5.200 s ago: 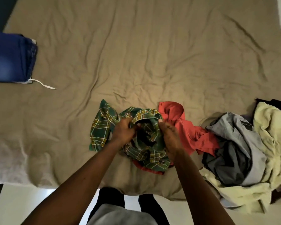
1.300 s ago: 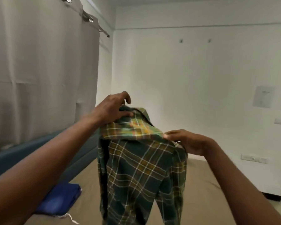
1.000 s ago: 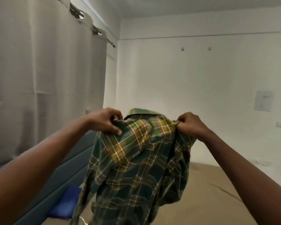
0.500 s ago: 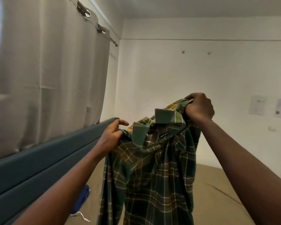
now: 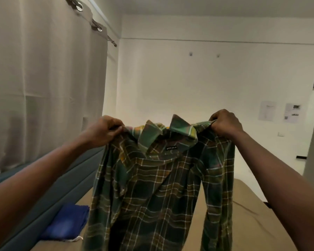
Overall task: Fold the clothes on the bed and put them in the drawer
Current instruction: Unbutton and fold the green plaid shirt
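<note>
Nearest the camera, both forearms reached forward and up. The left hand (image 5: 102, 130) was clenched on the left shoulder of a green, yellow and white plaid long-sleeved cotton shirt (image 5: 159, 187), and the right hand (image 5: 225, 124) was clenched on the right shoulder, so the garment hung in the air between them, above the tan-sheeted bed (image 5: 252, 220). Its collar stood up in the middle with a small black label below it, and the sleeves drooped along either side of the body.

To do this step well, the shoulders probably needed to be drawn level and taut so the body panel dropped straight. Then the shirt could be lowered flat on the sheet and the sleeves brought in. The left side looked bunched and would likely need smoothing first.

Beyond the shirt, at the lower left, a folded blue denim garment (image 5: 67, 223) lay on the bed near the blue-grey padded headboard (image 5: 62, 187). Farther off hung pale grey eyelet curtains (image 5: 43, 78), and a white wall (image 5: 188, 78) closed the room. No drawer was in view.
</note>
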The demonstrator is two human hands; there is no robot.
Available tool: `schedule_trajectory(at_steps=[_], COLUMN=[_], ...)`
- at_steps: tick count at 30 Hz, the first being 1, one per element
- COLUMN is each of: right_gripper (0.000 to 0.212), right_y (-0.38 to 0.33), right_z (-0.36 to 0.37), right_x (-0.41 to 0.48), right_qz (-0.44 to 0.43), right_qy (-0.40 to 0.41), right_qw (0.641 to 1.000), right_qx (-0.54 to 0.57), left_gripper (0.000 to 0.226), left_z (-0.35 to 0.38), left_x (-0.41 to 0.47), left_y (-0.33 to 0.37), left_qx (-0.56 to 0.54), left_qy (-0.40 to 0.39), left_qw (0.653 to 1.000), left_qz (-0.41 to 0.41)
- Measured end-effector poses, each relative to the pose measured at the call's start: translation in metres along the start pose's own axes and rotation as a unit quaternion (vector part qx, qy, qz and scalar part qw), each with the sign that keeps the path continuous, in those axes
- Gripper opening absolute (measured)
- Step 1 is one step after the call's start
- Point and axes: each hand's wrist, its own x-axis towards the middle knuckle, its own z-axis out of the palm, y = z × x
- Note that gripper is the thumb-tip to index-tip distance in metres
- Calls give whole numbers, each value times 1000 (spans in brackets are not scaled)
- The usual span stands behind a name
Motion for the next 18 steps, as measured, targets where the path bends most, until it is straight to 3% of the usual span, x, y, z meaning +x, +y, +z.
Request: schedule_trajectory(at_steps=[1, 2, 4, 5, 7, 9, 10, 12, 16, 18], right_gripper=[11, 11, 12, 20, 48, 62, 62, 54, 39, 38], right_y=[2, 5, 10, 13, 22, 31, 35, 39, 47, 50], right_z=[4, 7, 9, 9, 1, -5, -7, -3, 13, 15], right_x=[0, -1, -3, -7, -13, -17, -19, -23, -25, -26], right_qz=[10, 17, 34, 35, 22, 7, 0, -5, 27, 34], right_qy=[-4, -25, -134, -212, -361, -461, -478, -465, -332, -297], right_qw=[999, 996, 973, 952, 897, 836, 820, 817, 875, 888], right_qx=[32, 82, 185, 217, 256, 296, 316, 342, 352, 349], left_gripper=[23, 27, 24, 20, 33, 49, 50, 43, 17, 21], left_z=[8, 16, 29, 31, 23, 18, 18, 21, 19, 20], left_x=[-4, -9, -21, -30, -46, -60, -66, -76, -84, -87], left_y=[2, 6, 11, 8, 0, -10, -15, -23, -35, -41], left_qx=[-109, -244, -363, -310, -94, 51, 67, 94, 187, 225], left_qy=[14, 36, 69, 60, -15, -70, -70, -26, 19, 28], left_qw=[992, 956, 893, 918, 989, 996, 995, 991, 954, 939], left_qz=[-64, -158, -259, -239, -109, -25, 6, 90, 234, 258])
